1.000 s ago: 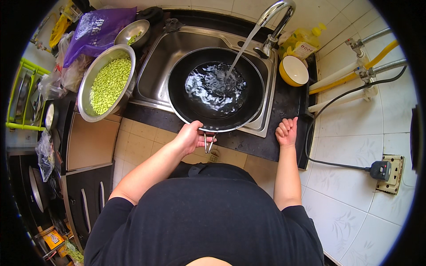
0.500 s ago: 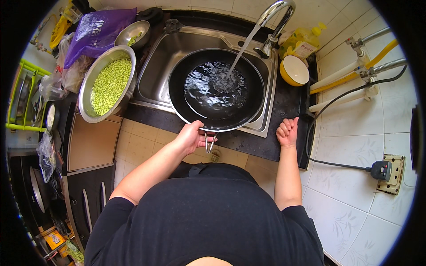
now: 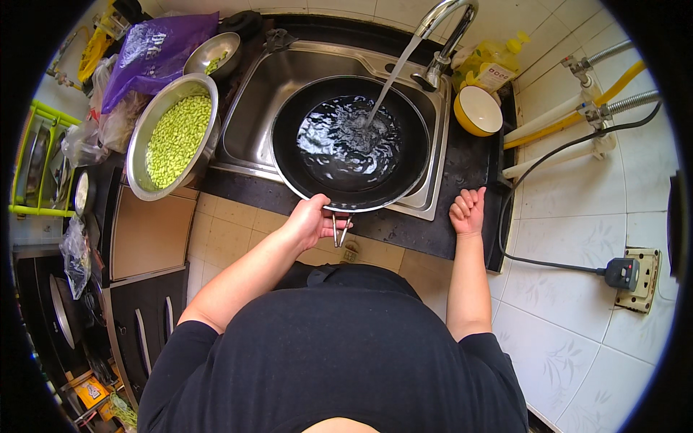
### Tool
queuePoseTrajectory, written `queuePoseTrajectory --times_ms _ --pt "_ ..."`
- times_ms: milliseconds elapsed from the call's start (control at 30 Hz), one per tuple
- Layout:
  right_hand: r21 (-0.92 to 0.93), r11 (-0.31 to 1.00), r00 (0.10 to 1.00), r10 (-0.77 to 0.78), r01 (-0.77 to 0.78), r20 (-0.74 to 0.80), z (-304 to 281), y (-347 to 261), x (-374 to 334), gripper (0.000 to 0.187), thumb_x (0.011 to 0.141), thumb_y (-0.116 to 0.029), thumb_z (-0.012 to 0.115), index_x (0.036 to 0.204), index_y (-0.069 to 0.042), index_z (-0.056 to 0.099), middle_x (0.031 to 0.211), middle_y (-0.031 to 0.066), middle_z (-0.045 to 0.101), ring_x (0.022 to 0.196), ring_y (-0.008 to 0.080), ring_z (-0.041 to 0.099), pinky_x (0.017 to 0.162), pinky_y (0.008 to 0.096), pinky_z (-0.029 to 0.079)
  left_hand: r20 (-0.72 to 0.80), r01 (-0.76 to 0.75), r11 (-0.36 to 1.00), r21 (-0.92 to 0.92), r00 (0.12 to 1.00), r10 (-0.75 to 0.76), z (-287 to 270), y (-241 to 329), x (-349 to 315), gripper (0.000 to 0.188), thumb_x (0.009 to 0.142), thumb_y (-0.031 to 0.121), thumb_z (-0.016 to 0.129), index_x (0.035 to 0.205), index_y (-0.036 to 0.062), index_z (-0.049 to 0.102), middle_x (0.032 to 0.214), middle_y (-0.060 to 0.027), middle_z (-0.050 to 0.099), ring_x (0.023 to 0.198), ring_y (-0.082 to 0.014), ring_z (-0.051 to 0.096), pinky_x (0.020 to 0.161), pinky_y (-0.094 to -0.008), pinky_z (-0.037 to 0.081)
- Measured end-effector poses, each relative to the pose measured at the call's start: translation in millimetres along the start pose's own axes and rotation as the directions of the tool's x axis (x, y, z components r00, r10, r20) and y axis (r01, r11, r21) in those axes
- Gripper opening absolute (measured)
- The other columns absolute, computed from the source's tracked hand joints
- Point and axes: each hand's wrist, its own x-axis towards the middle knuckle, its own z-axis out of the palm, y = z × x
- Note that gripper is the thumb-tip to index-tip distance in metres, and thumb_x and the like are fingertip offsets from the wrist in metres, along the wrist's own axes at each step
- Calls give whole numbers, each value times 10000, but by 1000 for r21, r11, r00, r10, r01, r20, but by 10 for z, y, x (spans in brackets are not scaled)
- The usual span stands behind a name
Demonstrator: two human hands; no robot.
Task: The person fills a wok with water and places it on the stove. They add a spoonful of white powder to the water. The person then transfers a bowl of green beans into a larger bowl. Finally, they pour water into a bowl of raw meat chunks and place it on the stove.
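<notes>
A wide black wok [image 3: 285, 162] rests over the sink, partly filled with rippling water. From the curved chrome faucet [image 3: 433, 68], a stream pours into it. My left hand [image 3: 312, 222] grips the wok's near rim, thumb on top, fingers beneath beside its wire loop handle [image 3: 341, 229]. Over the dark counter's front edge, right of the sink, my right hand [image 3: 467, 211] is curled closed with nothing visible in it.
Left of the stainless sink [image 3: 249, 137] stands a metal basin [image 3: 134, 162] of shelled green beans [image 3: 177, 137]. Behind it are a smaller metal bowl [image 3: 229, 65] and a purple bag [image 3: 155, 54]. A yellow bowl [image 3: 478, 110] and a yellow bottle [image 3: 498, 61] stand at right, near wall pipes.
The view has shifted very slightly. Water keeps running into the wok, and its surface ripples differ. Both hands stay where they were.
</notes>
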Motion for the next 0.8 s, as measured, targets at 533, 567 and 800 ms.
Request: queuePoseTrajectory --times_ms 533,567,800 --pt "-21 1000 1000 -12 12 -25 -22 -5 2 394 914 -392 365 663 -97 434 580 4 361 420 87 302 366 212 252 -1 -16 1000 0 1000 16 20 15 -7 343 837 183 294 1028 -38 473 906 -164 590 740 -254 623 577 -315 491" --pt "-19 1000 999 -12 11 -32 -24 -3 1 390 914 -391 366 668 -97 437 581 3 363 420 87 302 366 212 252 3 -15 1000 1 1000 15 13 11 2 344 837 184 292 1029 -38 473 907 -165 590 743 -254 623 580 -316 491" --pt "-33 999 999 -5 3 -37 -43 -18 9 365 904 -387 397 694 -99 478 581 -4 367 422 81 302 360 205 256 21 0 1000 3 1000 0 -11 9 18 352 838 186 287 1036 -37 475 914 -156 594 750 -241 623 566 -299 478"
